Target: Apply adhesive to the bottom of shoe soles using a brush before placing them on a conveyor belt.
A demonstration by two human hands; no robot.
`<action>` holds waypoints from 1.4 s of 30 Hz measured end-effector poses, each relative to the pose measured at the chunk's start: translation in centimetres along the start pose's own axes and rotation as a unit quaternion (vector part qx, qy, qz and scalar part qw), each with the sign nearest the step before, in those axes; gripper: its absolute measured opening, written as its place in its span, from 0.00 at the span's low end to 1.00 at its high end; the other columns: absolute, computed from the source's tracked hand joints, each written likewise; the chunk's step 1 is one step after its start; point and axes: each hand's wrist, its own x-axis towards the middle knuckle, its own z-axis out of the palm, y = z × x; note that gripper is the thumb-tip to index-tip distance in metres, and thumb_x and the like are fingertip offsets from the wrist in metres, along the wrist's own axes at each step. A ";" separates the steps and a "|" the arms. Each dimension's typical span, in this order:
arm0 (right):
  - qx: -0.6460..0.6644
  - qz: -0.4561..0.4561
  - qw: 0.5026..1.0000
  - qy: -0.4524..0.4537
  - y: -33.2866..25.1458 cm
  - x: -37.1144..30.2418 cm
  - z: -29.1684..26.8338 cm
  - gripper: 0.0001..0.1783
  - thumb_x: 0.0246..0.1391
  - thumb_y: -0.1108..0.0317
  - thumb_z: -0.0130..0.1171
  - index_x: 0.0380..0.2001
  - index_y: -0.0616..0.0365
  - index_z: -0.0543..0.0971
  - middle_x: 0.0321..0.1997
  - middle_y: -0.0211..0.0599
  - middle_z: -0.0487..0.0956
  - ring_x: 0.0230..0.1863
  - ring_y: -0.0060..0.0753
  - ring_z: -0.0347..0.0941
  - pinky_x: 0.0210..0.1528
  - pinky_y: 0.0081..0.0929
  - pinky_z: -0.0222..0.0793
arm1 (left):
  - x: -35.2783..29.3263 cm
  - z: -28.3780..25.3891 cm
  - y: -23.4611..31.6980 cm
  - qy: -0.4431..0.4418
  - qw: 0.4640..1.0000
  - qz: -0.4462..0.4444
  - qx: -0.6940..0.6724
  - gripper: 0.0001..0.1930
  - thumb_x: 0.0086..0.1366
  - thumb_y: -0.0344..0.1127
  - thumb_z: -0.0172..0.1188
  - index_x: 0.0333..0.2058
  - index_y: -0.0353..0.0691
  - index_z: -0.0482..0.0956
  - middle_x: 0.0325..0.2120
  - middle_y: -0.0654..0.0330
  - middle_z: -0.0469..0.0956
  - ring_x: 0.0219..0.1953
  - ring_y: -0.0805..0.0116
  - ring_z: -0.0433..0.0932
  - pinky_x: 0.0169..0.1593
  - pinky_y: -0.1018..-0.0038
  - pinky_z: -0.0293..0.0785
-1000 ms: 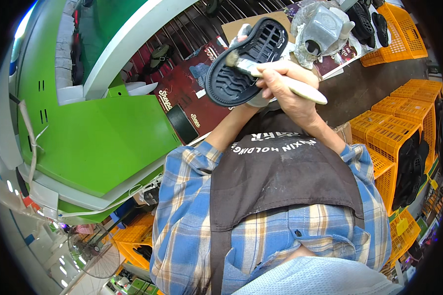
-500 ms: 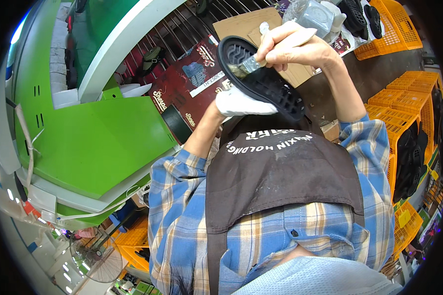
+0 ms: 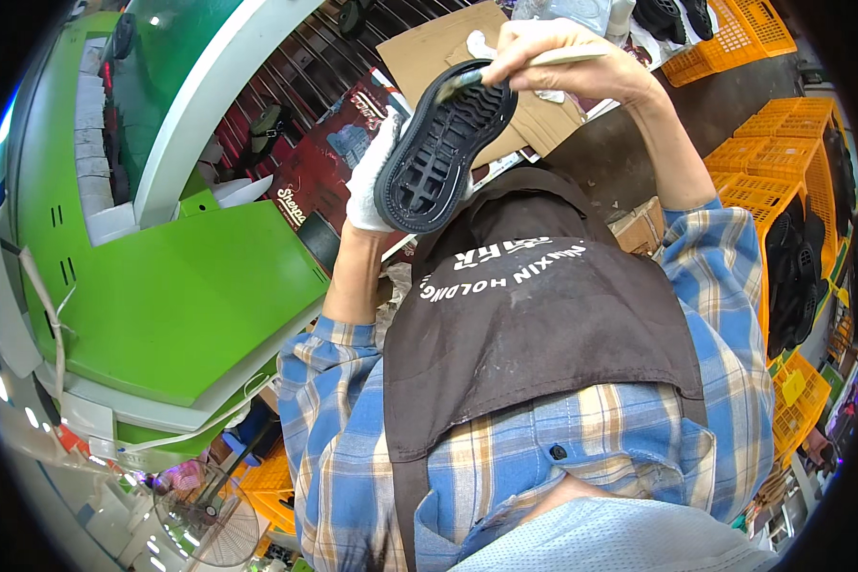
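A black shoe sole point(image 3: 427, 170) with a raised rim and a ribbed, gridded inner face is held up in front of my chest. My left hand point(image 3: 374, 181), in a white glove, is closed around its left edge; some of the fingers are hidden behind it. The bare right hand point(image 3: 574, 63) grips a paintbrush point(image 3: 567, 57) by its pale handle. The bristles touch the inside of the sole's rim at its upper end.
Brown cardboard point(image 3: 429, 48) and a dark red printed box point(image 3: 319, 157) lie beyond the sole. At left stands a green machine point(image 3: 181, 296) with a white curved frame. Orange crates point(image 3: 772, 181) holding black soles point(image 3: 796, 276) are stacked at right. A fan point(image 3: 205, 515) stands at lower left.
The sole has turned more upright and its inner face now shows fully. My left hand has moved left and upright along its edge. The brush has shifted up to the rim's top end.
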 end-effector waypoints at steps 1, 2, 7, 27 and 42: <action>0.001 0.000 1.000 -0.001 0.4 -0.5 -0.1 0.10 0.48 0.73 0.59 0.37 0.62 0.80 0.30 0.32 0.73 0.33 0.26 0.66 0.37 0.23 0.63 | -0.2 0.3 -0.3 0.069 0.997 0.028 0.014 0.29 0.67 0.54 0.39 0.47 0.29 0.69 0.32 0.44 0.77 0.26 0.56 0.79 0.31 0.66 0.80; -0.026 0.029 0.999 0.025 0.7 -1.1 -0.1 0.10 0.49 0.73 0.58 0.36 0.62 0.80 0.30 0.34 0.74 0.33 0.27 0.67 0.37 0.22 0.64 | -0.5 0.8 -0.4 0.070 0.997 0.028 0.013 0.29 0.67 0.54 0.39 0.47 0.29 0.69 0.32 0.44 0.77 0.26 0.56 0.79 0.31 0.66 0.80; -0.076 0.056 0.982 0.162 3.2 -3.1 1.4 0.10 0.53 0.70 0.57 0.35 0.66 0.79 0.27 0.34 0.78 0.24 0.19 0.71 0.26 0.17 0.68 | -0.7 1.6 -1.1 -0.055 0.989 0.019 0.137 0.27 0.67 0.53 0.40 0.55 0.36 0.62 0.42 0.51 0.74 0.39 0.60 0.77 0.46 0.65 0.75; 0.060 0.108 0.983 0.132 -1.8 -2.5 4.0 0.10 0.54 0.70 0.56 0.36 0.65 0.80 0.20 0.31 0.75 0.18 0.15 0.67 0.19 0.12 0.65 | 1.5 -0.5 3.1 -0.053 0.875 0.269 0.398 0.31 0.54 0.25 0.59 0.57 0.37 0.57 0.43 0.59 0.73 0.45 0.72 0.72 0.53 0.73 0.67; 0.126 0.166 0.959 0.190 -3.5 -0.3 4.9 0.11 0.55 0.68 0.54 0.33 0.66 0.80 0.19 0.30 0.75 0.16 0.13 0.67 0.17 0.11 0.63 | 2.4 -1.5 1.2 0.038 0.634 0.470 0.613 0.24 0.50 0.26 0.61 0.48 0.36 0.66 0.49 0.50 0.66 0.50 0.61 0.69 0.53 0.71 0.66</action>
